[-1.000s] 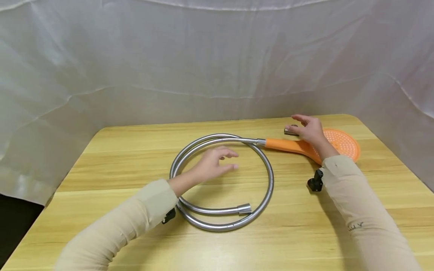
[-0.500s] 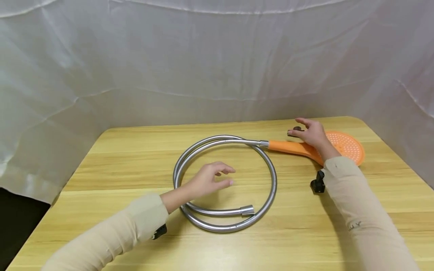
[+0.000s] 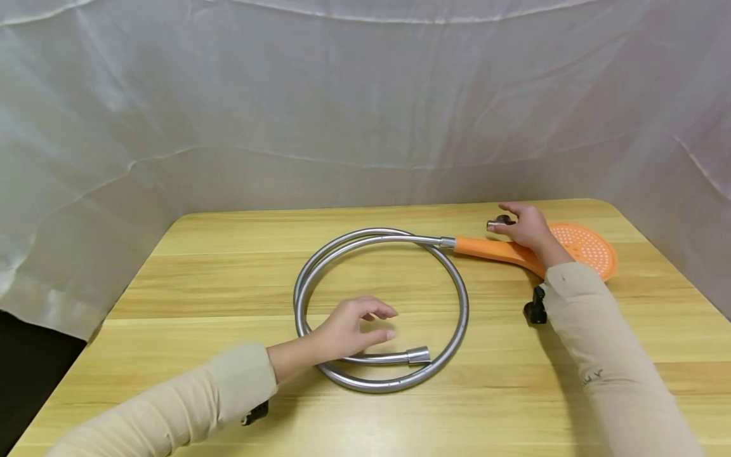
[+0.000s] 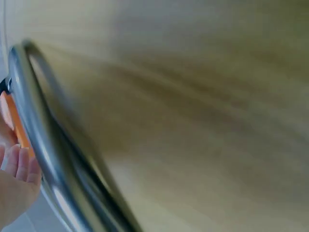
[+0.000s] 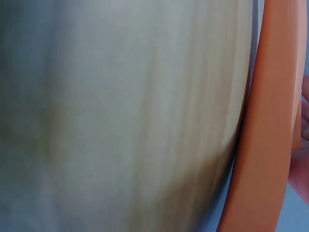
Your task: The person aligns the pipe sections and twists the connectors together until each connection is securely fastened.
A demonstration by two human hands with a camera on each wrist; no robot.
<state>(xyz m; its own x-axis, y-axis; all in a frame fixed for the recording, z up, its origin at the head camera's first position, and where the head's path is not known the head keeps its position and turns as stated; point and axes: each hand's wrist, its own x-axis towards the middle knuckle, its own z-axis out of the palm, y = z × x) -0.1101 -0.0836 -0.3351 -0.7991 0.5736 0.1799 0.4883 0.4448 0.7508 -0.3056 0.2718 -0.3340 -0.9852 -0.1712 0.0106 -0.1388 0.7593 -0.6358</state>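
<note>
Over the front of the coiled metal shower hose [image 3: 464, 304], my left hand [image 3: 345, 330] hovers with fingers loosely bent and thumb apart, holding nothing. The hose's free end, a chrome connector [image 3: 419, 355], lies just ahead of the thumb. My right hand [image 3: 528, 227] reaches over the orange shower head [image 3: 582, 247], partly covering its neck. Its thumb and index finger are spread around a small chrome fitting [image 3: 500, 221], with the thumb tip right at its near side. In the right wrist view the orange handle [image 5: 265, 116] hides most of that hand.
The shower head's handle joins the hose at a metal collar [image 3: 448, 242]. Everything lies on a wooden table [image 3: 171, 304], enclosed by a pale hanging cloth [image 3: 342, 108]. Black wrist cameras, such as the right one [image 3: 535, 307], sit under both sleeves.
My left hand has moved down and toward me, from the middle of the coil to near the hose's free end. The right hand stays by the chrome fitting, which shows more fully now.
</note>
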